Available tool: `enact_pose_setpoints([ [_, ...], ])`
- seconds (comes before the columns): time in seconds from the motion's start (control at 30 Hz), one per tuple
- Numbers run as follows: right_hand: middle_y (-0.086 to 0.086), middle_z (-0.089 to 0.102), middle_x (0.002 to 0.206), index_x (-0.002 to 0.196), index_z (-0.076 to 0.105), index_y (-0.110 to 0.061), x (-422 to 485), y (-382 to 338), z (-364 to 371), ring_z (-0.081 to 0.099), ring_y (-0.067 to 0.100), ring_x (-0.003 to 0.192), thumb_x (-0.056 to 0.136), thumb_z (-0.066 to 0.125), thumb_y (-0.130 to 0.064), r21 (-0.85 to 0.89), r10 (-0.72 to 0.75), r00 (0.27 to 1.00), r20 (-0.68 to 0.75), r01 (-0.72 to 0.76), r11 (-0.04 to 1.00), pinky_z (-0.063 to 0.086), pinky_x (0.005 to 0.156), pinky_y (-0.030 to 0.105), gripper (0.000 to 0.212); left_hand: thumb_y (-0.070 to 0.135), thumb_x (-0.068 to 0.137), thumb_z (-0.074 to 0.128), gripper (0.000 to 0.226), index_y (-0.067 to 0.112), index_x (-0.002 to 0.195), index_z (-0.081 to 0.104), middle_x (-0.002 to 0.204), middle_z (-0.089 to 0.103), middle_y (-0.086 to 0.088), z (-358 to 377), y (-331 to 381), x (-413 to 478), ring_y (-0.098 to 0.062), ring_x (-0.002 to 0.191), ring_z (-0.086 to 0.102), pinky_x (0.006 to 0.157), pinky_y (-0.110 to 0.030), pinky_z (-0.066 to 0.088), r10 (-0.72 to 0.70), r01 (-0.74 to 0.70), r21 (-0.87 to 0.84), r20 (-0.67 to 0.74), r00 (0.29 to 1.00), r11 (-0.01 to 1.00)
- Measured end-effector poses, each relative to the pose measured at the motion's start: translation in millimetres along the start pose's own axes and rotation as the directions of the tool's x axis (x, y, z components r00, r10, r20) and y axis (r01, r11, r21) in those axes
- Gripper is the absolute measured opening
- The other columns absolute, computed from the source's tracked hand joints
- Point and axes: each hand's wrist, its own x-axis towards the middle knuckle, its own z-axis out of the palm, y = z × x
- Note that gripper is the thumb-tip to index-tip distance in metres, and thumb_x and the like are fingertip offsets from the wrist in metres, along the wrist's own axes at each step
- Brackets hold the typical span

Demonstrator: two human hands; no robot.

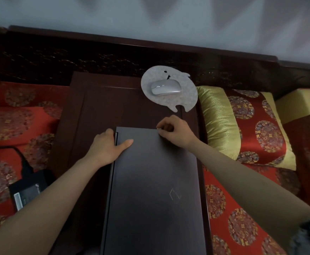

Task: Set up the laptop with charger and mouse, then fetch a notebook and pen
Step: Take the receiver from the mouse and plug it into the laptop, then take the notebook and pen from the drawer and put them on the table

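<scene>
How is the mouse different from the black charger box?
The mouse is silvery and rounded; the charger box is black and blocky. The mouse sits on a grey mat on the wooden table; the charger box lies on the red cushion. The charger box has a cable; the mouse shows none. Neither is being touched.

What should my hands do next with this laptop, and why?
Probably lift the lid open. The laptop lies closed on the small table, the left hand steadies its far left corner and the right hand pinches the far edge. The mouse already sits on its pad.
</scene>
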Motion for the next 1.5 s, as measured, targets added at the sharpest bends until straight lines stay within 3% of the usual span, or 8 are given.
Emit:
enact_pose_setpoints([
  [0.27,-0.002,0.053,0.110,0.110,0.063,-0.031,-16,-10,3,0.046,0.023,0.113,0.087,0.060,-0.041,-0.167,0.136,0.989,-0.065,-0.145,0.975,0.033,0.098,0.045,0.026,0.068,0.075,0.054,0.074,0.004,0.111,0.042,0.116,0.057,-0.019,1,11,-14,-0.036,0.109,0.053,0.088,-0.046,0.048,-0.068,0.076,0.108,-0.081,0.994,0.991],
  [0.4,0.000,0.047,0.140,0.134,0.048,-0.026,-40,-37,-12,0.038,0.023,0.131,0.090,0.053,-0.047,-0.267,0.136,0.977,-0.164,-0.177,0.947,0.024,0.110,0.048,0.050,0.037,0.091,0.051,0.033,0.005,0.102,0.046,0.105,0.060,-0.021,-22,26,-38,-0.038,0.100,0.057,0.082,-0.045,0.048,0.019,-0.023,-0.011,-0.231,0.973,1.000],
  [0.57,-0.001,0.044,0.148,0.139,0.046,-0.021,-88,-106,-44,0.035,0.019,0.139,0.096,0.046,-0.039,-0.197,-0.101,0.956,-0.275,0.047,0.979,0.024,0.115,0.045,0.047,0.019,0.099,0.039,0.036,0.004,0.127,0.055,0.129,0.059,-0.016,-85,28,-110,-0.030,0.122,0.053,0.103,-0.033,0.036,0.176,-0.260,-0.118,-0.474,0.863,0.958],
  [0.7,0.002,0.056,0.133,0.130,0.055,-0.016,-111,-174,-49,0.047,0.021,0.126,0.094,0.051,-0.030,-0.176,-0.330,0.907,-0.261,0.292,0.940,0.039,0.105,0.039,0.038,0.018,0.096,0.046,0.040,0.003,0.133,0.050,0.137,0.053,-0.017,-127,2,-193,-0.029,0.129,0.047,0.109,-0.036,0.031,0.157,-0.228,-0.048,-0.592,0.790,0.972],
  [0.97,-0.005,0.057,0.113,0.112,0.060,-0.024,-231,-380,74,0.052,0.018,0.109,0.080,0.051,-0.033,0.047,-0.727,0.684,0.063,0.725,0.687,0.045,0.089,0.034,0.035,0.015,0.092,0.052,0.034,0.010,0.125,0.056,0.126,0.060,-0.009,-180,-169,-495,-0.027,0.118,0.056,0.097,-0.035,0.040,-0.326,0.167,-0.280,-0.840,0.434,0.945],
  [1.27,0.000,0.052,0.131,0.127,0.052,-0.025,-479,-618,334,0.045,0.027,0.124,0.079,0.055,-0.039,0.159,-0.901,0.240,0.362,0.936,0.313,0.040,0.096,0.044,0.050,0.014,0.090,0.052,0.038,0.003,0.127,0.054,0.127,0.059,-0.019,-104,-369,-885,-0.036,0.114,0.055,0.098,-0.042,0.041,-0.686,0.434,-0.703,-0.691,-0.228,0.564],
  [1.37,0.003,0.053,0.132,0.128,0.052,-0.023,-565,-677,414,0.045,0.029,0.123,0.076,0.046,-0.045,0.244,-0.897,0.153,0.416,0.931,0.272,0.039,0.097,0.046,0.057,0.016,0.093,0.048,0.038,0.005,0.130,0.050,0.132,0.056,-0.017,-81,-427,-965,-0.033,0.117,0.054,0.100,-0.042,0.041,-0.745,0.383,-0.800,-0.585,-0.321,0.463],
  [1.5,0.006,0.053,0.132,0.129,0.052,-0.020,-647,-729,496,0.045,0.030,0.123,0.080,0.052,-0.036,0.316,-0.875,0.060,0.480,0.919,0.236,0.037,0.098,0.045,0.051,0.020,0.094,0.046,0.037,0.005,0.128,0.052,0.130,0.057,-0.017,-72,-508,-1024,-0.031,0.117,0.054,0.098,-0.039,0.042,-0.787,0.406,-0.816,-0.543,-0.293,0.412],
])
